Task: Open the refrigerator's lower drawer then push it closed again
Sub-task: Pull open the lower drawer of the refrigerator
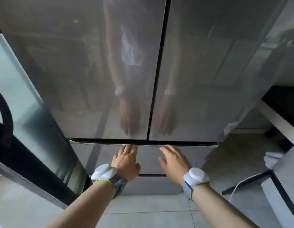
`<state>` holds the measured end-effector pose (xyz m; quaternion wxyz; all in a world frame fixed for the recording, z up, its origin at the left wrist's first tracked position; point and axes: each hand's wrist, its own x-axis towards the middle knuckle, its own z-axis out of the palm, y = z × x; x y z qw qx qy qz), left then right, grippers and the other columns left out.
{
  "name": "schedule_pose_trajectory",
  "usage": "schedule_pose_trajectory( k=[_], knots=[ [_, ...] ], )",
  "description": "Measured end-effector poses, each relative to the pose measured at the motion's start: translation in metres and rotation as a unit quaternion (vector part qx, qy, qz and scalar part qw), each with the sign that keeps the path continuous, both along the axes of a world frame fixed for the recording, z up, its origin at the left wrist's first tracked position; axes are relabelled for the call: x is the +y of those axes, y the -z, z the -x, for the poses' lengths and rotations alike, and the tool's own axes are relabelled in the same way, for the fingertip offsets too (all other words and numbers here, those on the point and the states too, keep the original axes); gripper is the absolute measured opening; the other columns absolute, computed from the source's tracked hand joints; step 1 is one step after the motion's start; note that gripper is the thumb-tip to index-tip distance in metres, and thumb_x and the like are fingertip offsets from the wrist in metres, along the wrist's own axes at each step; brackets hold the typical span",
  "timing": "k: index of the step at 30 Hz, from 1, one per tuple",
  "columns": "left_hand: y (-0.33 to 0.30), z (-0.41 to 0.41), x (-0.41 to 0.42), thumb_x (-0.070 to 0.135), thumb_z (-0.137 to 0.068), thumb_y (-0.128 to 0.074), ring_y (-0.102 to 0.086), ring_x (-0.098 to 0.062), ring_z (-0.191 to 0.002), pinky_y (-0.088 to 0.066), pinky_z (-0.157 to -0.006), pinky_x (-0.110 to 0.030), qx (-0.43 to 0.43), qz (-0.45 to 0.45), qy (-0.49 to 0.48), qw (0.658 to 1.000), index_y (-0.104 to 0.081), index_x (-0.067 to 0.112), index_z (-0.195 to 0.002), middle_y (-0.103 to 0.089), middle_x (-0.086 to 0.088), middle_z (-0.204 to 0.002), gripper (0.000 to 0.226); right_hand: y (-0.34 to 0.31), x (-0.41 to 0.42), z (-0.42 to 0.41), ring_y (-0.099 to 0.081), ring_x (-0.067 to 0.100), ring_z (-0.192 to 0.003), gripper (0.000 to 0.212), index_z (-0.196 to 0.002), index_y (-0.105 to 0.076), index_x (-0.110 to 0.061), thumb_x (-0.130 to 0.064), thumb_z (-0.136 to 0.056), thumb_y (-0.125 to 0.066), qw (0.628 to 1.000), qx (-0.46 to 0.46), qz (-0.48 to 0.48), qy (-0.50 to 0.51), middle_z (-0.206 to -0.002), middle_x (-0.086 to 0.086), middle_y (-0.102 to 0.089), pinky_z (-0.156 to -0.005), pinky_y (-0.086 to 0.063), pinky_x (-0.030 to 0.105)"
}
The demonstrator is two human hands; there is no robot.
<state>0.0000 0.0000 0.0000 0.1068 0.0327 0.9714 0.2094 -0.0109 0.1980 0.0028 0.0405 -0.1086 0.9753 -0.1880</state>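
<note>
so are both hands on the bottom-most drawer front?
No. The left hand and right hand are spread at the top edge of the upper drawer; the bottom drawer sits untouched below.

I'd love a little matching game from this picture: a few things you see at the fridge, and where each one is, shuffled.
Things:
1. left hand
2. right hand
3. white round wrist sensor
4. black vertical gap between the two grey upper doors

Places:
A. strapped above the right hand
B. fingertips at the grey drawer's top edge
C. running up the fridge's middle
D. open, fingers spread, near the drawer front

Pairs: 1-B, 2-D, 3-A, 4-C
</note>
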Motion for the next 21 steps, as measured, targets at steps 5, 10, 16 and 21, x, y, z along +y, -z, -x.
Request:
schedule_pose_trajectory(
  k=[5,10,16,21],
  knots=[
    [0.041,0.028,-0.003,0.034,-0.087,-0.051,0.000,-0.024,-0.150,-0.012,-0.121,-0.044,0.055,0.067,-0.003,0.996,-0.006,0.016,-0.151,-0.007,-0.004,-0.163,0.080,0.033,0.004,0.031,-0.052,0.036,-0.115,0.045,-0.126,-0.053,-0.005,-0.029,-0.087,-0.050,0.994,0.099,-0.044,-0.026,-0.121,0.014,-0.062,-0.094,-0.047,0.047],
    [0.061,0.048,-0.017,0.035,-0.084,-0.053,-0.005,-0.024,-0.149,-0.007,-0.121,-0.053,0.039,0.107,-0.032,0.993,-0.009,0.018,-0.150,-0.014,-0.002,-0.160,0.080,0.053,0.000,0.040,-0.053,0.033,-0.110,0.055,-0.130,-0.048,-0.009,-0.040,-0.087,-0.032,0.985,0.133,-0.105,-0.045,-0.120,0.011,-0.061,-0.093,-0.046,0.048],
    [0.063,0.053,-0.017,0.032,-0.075,-0.058,-0.021,-0.024,-0.141,-0.013,-0.117,-0.061,0.065,0.109,-0.041,0.991,-0.023,0.025,-0.141,-0.035,0.000,-0.143,0.075,0.066,-0.004,0.062,-0.048,0.037,-0.114,0.046,-0.132,-0.046,-0.017,-0.040,-0.092,-0.048,0.990,0.081,-0.116,-0.013,-0.131,0.010,-0.051,-0.101,-0.034,0.050],
    [0.068,0.052,-0.017,0.032,-0.073,-0.059,-0.026,-0.023,-0.137,-0.011,-0.117,-0.062,0.074,0.112,-0.045,0.990,-0.026,0.026,-0.139,-0.039,0.000,-0.138,0.074,0.073,-0.007,0.064,-0.051,0.038,-0.099,0.025,-0.110,-0.058,-0.019,-0.035,-0.091,-0.053,0.989,0.111,-0.100,0.011,-0.114,0.011,-0.056,-0.091,-0.039,0.048]
  ],
)
